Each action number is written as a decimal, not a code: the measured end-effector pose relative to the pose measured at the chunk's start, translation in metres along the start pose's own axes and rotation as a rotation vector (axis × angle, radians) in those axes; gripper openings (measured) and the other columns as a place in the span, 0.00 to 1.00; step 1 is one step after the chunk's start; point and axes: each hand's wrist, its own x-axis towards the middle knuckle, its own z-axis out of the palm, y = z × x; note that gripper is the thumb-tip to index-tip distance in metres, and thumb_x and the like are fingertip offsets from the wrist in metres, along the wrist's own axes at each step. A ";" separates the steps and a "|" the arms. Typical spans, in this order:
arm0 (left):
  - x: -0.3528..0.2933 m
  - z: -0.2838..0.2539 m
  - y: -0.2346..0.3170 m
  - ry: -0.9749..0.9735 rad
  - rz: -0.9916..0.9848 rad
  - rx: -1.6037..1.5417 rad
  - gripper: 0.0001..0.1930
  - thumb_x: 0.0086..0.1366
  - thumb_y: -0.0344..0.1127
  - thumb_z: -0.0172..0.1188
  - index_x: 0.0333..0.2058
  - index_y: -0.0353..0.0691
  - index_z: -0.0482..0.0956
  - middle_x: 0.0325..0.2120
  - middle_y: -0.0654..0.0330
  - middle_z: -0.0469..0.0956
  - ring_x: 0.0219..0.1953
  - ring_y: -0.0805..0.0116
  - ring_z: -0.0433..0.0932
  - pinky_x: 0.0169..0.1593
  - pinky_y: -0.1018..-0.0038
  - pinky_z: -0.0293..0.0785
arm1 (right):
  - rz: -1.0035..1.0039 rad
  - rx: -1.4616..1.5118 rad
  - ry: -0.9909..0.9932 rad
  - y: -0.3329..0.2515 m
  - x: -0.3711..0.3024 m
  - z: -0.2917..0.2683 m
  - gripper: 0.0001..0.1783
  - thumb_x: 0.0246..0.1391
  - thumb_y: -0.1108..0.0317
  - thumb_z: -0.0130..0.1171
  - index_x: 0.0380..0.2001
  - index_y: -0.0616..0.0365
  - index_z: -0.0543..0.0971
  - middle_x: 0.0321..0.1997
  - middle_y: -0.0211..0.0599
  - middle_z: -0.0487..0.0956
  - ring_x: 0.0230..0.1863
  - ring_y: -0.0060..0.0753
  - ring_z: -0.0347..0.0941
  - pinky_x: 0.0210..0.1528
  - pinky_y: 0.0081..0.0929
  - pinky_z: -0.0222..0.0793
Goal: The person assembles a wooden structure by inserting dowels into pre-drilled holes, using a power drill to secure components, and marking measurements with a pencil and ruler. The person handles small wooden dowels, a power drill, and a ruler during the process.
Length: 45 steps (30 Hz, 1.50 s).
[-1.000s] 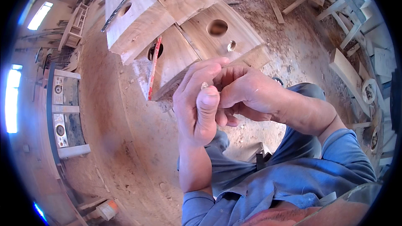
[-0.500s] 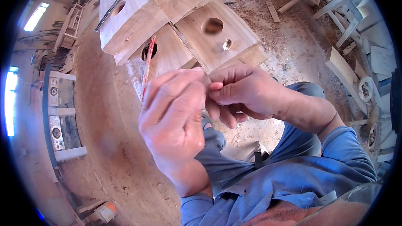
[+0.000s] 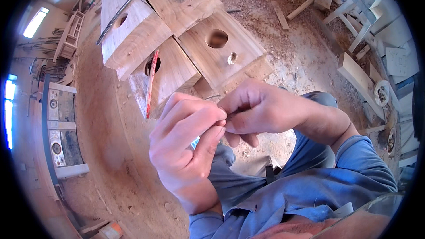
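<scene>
Your left hand (image 3: pixel 180 140) and right hand (image 3: pixel 265 111) meet in a pinch, on what I can't tell, and the blue-and-white item (image 3: pixel 195 142) showing inside the left could drop if that curled grip loosens.

- Pale tan is shown by the wooden blocks (image 3: pixel 245 44), their faces streaked with fine brown grain.
- The thin stick (image 3: pixel 152 79) is patterned in red and white.
- The drill bit (image 3: pixel 113 22) is coloured dark grey and lined with a spiral.
- The floor (image 3: pixel 104 119) is toned reddish brown, mottled paler in places.
- Muted blue is worn in the shirt (image 3: pixel 283 208), darker grey-blue in the trousers (image 3: pixel 314 141).
</scene>
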 end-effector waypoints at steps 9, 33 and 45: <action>-0.014 0.011 0.009 -0.126 0.175 -0.766 0.32 0.54 0.15 0.64 0.59 0.39 0.71 0.30 0.46 0.80 0.25 0.61 0.79 0.28 0.69 0.80 | -0.625 -1.321 1.092 -0.027 -0.026 -0.084 0.11 0.55 0.74 0.59 0.42 0.61 0.83 0.37 0.48 0.81 0.37 0.38 0.79 0.41 0.32 0.74; -0.016 -0.028 0.006 -0.396 0.259 -1.037 0.37 0.63 0.20 0.59 0.70 0.41 0.57 0.33 0.45 0.81 0.27 0.58 0.78 0.28 0.68 0.79 | -0.522 -1.775 0.562 -0.029 0.061 -0.070 0.10 0.40 0.76 0.57 0.28 0.56 0.84 0.37 0.40 0.75 0.45 0.44 0.71 0.48 0.37 0.69; -0.036 -0.082 0.012 0.044 0.204 -0.924 0.27 0.73 0.34 0.52 0.68 0.39 0.60 0.34 0.62 0.73 0.32 0.70 0.68 0.37 0.75 0.69 | -0.382 -2.194 0.115 -0.066 0.065 -0.069 0.07 0.49 0.67 0.56 0.27 0.54 0.83 0.41 0.39 0.76 0.46 0.40 0.74 0.50 0.40 0.73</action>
